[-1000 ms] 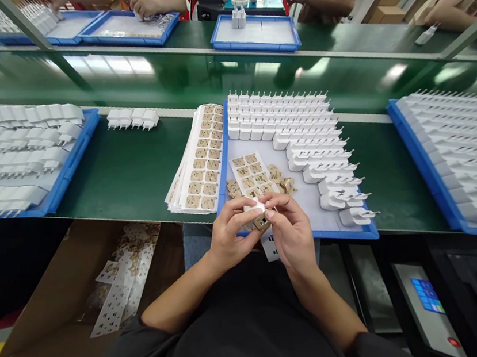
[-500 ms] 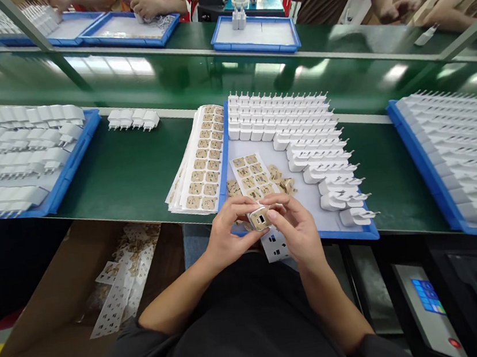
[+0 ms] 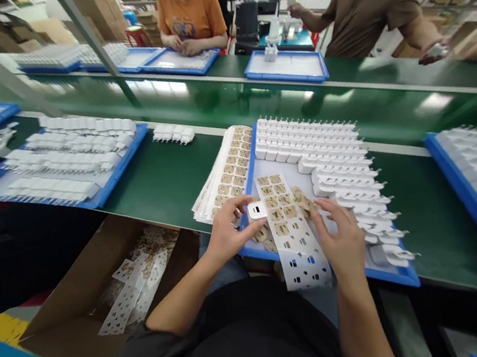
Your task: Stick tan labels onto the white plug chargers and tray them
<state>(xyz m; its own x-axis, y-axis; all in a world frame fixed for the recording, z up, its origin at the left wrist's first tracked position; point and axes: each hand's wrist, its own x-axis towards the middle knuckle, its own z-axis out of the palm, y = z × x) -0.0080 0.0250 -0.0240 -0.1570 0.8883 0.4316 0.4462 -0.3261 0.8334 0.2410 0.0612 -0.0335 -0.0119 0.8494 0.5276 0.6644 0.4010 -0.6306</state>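
Observation:
My left hand (image 3: pixel 230 226) grips a white charger (image 3: pixel 257 210) between thumb and fingers, its white end face with a dark port turned up. My right hand (image 3: pixel 339 232) is over the tray, thumb and forefinger apart, their tips at a small heap of brown paper pieces (image 3: pixel 304 199). Whether a piece touches those tips is hard to make out. Between my hands lies a sticker sheet (image 3: pixel 278 214), brown labels at its far end and bare cut-outs at its near end, which hangs over the tray edge. More loose brown pieces lie beneath my left hand.
Rows of chargers (image 3: pixel 307 141) stand in the blue tray (image 3: pixel 392 275) before me. Stacked sticker sheets (image 3: pixel 224 174) lie left of it. Other charger trays flank both sides. A cardboard box (image 3: pixel 71 303) with scrap sheets sits below left. Two people work across the green bench (image 3: pixel 165 182).
The charger's end face was brown and is now white. My right hand has left the charger and moved right to the brown pieces. The view has shifted, showing more of the far side.

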